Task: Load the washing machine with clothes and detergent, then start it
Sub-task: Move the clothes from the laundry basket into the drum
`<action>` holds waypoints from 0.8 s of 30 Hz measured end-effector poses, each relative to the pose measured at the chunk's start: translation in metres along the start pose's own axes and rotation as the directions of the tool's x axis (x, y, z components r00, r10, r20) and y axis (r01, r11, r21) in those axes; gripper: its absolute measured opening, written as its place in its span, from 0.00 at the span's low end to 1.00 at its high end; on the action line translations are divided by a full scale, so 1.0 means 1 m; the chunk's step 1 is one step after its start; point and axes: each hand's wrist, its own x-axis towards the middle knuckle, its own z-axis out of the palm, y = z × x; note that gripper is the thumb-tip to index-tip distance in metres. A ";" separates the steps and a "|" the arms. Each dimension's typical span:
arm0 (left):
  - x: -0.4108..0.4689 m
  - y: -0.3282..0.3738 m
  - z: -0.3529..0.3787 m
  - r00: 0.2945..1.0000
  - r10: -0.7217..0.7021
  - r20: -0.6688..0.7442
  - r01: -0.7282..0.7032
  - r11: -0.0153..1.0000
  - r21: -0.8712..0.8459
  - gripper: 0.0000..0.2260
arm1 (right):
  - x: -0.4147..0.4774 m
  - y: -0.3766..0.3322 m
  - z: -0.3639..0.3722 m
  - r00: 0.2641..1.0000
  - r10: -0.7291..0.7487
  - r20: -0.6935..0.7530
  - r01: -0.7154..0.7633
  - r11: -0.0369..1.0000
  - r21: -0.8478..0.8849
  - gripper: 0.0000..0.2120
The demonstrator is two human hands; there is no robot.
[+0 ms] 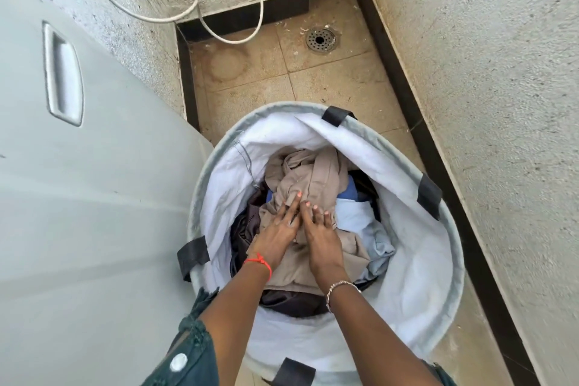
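Atop the clothes [371,229], the left grip [277,229] and right grip [322,236] lie flat, fingers straight, on a beige garment [308,180], likely to gather it; around them the laundry basket [416,238] stands beside the washing machine [94,204], on their left.

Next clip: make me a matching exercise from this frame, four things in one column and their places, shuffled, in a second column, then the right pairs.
Things
1. beige garment
2. floor drain
3. red thread
4. metal bracelet

Places
A. round the wrist of the left hand
B. round the wrist of the right hand
C. on top of the pile in the laundry basket, under both hands
D. set in the tiled floor beyond the basket

Pairs: 1-C, 2-D, 3-A, 4-B
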 end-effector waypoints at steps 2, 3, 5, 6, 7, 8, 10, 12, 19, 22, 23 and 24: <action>-0.003 0.009 -0.007 1.000 -0.006 -0.013 0.007 1.000 0.030 0.34 | -0.002 -0.003 -0.002 0.999 0.009 -0.048 -0.007 0.999 0.032 0.31; -0.003 0.012 -0.009 0.999 -0.003 -0.053 0.006 0.998 0.061 0.34 | -0.003 -0.003 -0.005 0.998 0.012 -0.063 -0.009 0.999 0.040 0.30; -0.002 0.014 -0.013 0.996 0.028 -0.084 -0.018 0.992 0.124 0.38 | -0.010 -0.006 -0.014 0.996 0.010 -0.086 -0.007 0.999 0.036 0.29; -0.004 0.014 -0.016 0.998 0.031 -0.054 -0.021 0.984 0.176 0.40 | -0.015 -0.008 -0.021 0.996 0.015 -0.087 -0.013 1.000 0.022 0.30; -0.007 0.015 -0.020 0.998 0.041 -0.051 -0.029 0.977 0.212 0.40 | -0.021 -0.010 -0.029 0.995 0.024 -0.099 -0.024 1.000 0.005 0.31; -0.009 0.018 -0.029 0.993 0.071 -0.090 -0.049 0.973 0.224 0.37 | -0.027 -0.014 -0.038 0.989 0.025 -0.144 -0.027 1.000 -0.011 0.33; -0.023 0.032 -0.062 0.976 0.127 -0.178 -0.090 0.975 0.202 0.30 | -0.042 -0.024 -0.059 0.973 0.036 -0.229 -0.044 0.999 -0.032 0.36; -0.037 0.044 -0.091 0.979 0.140 -0.151 -0.108 0.973 0.206 0.32 | -0.064 -0.037 -0.095 0.974 0.049 -0.223 -0.049 0.999 0.005 0.37; -0.107 0.098 -0.237 0.920 0.171 -0.353 -0.082 0.964 0.255 0.32 | -0.154 -0.089 -0.231 0.922 0.054 -0.383 -0.052 0.999 0.014 0.48; -0.141 0.107 -0.309 0.902 0.194 -0.385 -0.110 0.967 0.230 0.31 | -0.187 -0.116 -0.292 0.875 0.100 -0.473 -0.091 0.995 0.043 0.51; -0.152 0.111 -0.333 0.861 0.241 -0.448 -0.138 0.958 0.250 0.26 | -0.202 -0.130 -0.319 0.865 0.083 -0.496 -0.069 0.997 0.046 0.48; -0.166 0.116 -0.353 0.818 0.278 -0.503 -0.156 0.950 0.270 0.24 | -0.220 -0.143 -0.339 0.845 0.033 -0.533 -0.018 0.999 0.032 0.43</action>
